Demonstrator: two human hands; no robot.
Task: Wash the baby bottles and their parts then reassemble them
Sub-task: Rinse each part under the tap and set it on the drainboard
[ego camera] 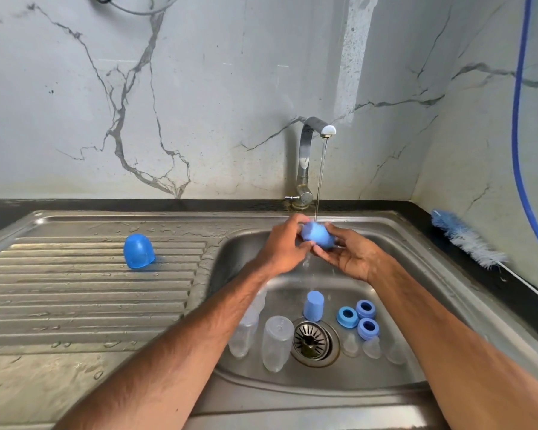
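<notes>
Step in hand: rinsing, by the look of it. A blue cap point(317, 238) is held right under the tap point(308, 156), in the running water, w/ both hands curled round it. The L hand point(284, 246) grips it from the left, fingers over the top. The R hand point(351, 256) cradles it from the right & below.

A 2nd cap point(138, 251) is stood dome-up on the draining board point(59, 290), well left of the tap; prob. washed already. In the sink point(416, 290), in front of the tap, are left: a 3rd cap point(313, 306), three blue rings point(347, 317), at least two clear bottles point(277, 342) & three clear teats point(371, 347). A brush point(466, 240) is laid on the counter, right of the tap.

Task judged early: most parts unwashed, nothing reassembled. Next, the held cap prob. needs turning so its inside is flushed, then setting down left of the tap by the 2nd cap. Wet plastic is slippery, so a firm grip is called for.
</notes>
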